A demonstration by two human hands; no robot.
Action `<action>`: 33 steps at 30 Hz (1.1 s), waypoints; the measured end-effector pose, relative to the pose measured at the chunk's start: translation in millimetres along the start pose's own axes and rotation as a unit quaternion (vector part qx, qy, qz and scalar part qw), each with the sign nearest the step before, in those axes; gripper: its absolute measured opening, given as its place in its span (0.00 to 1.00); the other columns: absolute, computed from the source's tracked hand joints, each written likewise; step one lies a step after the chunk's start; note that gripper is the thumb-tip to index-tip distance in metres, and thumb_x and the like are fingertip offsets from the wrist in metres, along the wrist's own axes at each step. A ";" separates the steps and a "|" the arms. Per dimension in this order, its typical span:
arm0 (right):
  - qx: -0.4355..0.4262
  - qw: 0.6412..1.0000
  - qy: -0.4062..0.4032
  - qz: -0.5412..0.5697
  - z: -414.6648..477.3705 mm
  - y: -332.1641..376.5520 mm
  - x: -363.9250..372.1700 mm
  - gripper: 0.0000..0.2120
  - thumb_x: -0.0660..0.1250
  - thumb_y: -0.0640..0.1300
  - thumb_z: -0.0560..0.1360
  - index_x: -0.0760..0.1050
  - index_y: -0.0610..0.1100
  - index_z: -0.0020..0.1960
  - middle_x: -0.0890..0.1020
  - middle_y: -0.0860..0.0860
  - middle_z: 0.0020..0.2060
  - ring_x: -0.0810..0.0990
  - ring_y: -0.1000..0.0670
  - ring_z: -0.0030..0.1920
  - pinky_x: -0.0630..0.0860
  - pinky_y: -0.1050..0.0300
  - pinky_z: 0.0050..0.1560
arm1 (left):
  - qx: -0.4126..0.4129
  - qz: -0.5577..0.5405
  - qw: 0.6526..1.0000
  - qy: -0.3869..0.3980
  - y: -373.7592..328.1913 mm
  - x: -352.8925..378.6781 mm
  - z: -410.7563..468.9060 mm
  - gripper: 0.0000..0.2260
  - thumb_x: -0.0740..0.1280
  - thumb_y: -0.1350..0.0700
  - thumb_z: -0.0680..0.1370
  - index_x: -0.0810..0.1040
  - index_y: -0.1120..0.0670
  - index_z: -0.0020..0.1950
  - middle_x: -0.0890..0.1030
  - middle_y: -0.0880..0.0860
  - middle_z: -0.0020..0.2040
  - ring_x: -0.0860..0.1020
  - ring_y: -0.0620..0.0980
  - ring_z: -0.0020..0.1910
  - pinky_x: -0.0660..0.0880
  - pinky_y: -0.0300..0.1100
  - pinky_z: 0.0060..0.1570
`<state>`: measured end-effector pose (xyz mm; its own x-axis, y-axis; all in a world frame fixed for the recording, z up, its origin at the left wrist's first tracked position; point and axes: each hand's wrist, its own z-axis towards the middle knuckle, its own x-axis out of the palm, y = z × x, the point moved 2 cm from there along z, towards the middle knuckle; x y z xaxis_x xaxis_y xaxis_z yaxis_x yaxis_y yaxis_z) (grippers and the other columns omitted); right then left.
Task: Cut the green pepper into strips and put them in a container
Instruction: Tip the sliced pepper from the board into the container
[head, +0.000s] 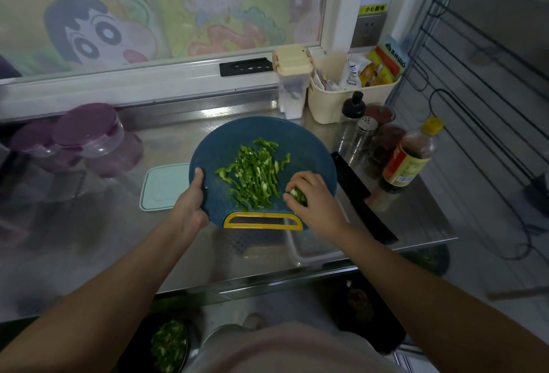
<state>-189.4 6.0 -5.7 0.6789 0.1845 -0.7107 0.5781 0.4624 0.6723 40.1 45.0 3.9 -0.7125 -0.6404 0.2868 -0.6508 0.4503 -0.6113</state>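
A pile of green pepper strips [252,175] lies in the middle of a round blue cutting board [309,147] with a yellow handle slot. My left hand [191,203] grips the board's left near edge, thumb on top. My right hand [312,194] is over the board's right near side, fingers curled round a small bunch of pepper strips [298,195]. A clear rectangular container [312,249] stands on the steel counter just below my right wrist, partly hidden by the arm and the board. Its pale green lid [162,187] lies left of the board.
A black knife [361,197] lies right of the board. Sauce bottle [408,156], shakers and jars crowd the right; a cream basket [350,96] stands at the back. Purple-lidded jars [89,135] sit left. A bowl of green scraps [168,346] is below the counter edge.
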 end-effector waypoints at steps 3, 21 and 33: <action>-0.011 1.000 0.018 -0.022 -9.3 -1.9 2.8 0.15 0.68 0.54 0.74 0.76 0.45 0.54 0.73 0.51 0.57 0.67 0.53 0.62 0.63 0.60 0.61 | 0.009 -0.009 1.000 -0.003 3.7 -1.8 -2.2 0.20 0.59 0.38 0.77 0.79 0.53 0.49 0.80 0.55 0.50 0.79 0.53 0.44 0.74 0.50 0.39; 0.030 0.995 -0.045 -0.083 -47.0 -24.8 9.9 0.06 0.69 0.36 0.70 0.75 0.39 0.46 0.76 0.45 0.45 0.75 0.45 0.47 0.66 0.63 0.48 | 0.045 -0.008 0.998 -0.037 -7.5 -14.9 -4.6 0.16 0.61 0.40 0.77 0.78 0.52 0.48 0.81 0.52 0.44 0.79 0.52 0.42 0.75 0.52 0.42; 0.071 0.997 -0.017 -0.015 -19.1 -19.1 -17.7 0.24 0.50 0.60 0.80 0.69 0.51 0.70 0.65 0.51 0.72 0.61 0.52 0.72 0.58 0.56 0.71 | 0.044 0.013 0.998 -0.035 -27.6 -28.9 -5.1 0.17 0.64 0.40 0.75 0.80 0.52 0.50 0.84 0.52 0.43 0.80 0.53 0.44 0.75 0.49 0.38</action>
<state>-221.1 10.4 -9.9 0.6734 0.1413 -0.7257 0.6553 0.3403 0.6744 77.3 54.2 16.3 -0.7074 -0.6718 0.2195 -0.6040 0.4135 -0.6813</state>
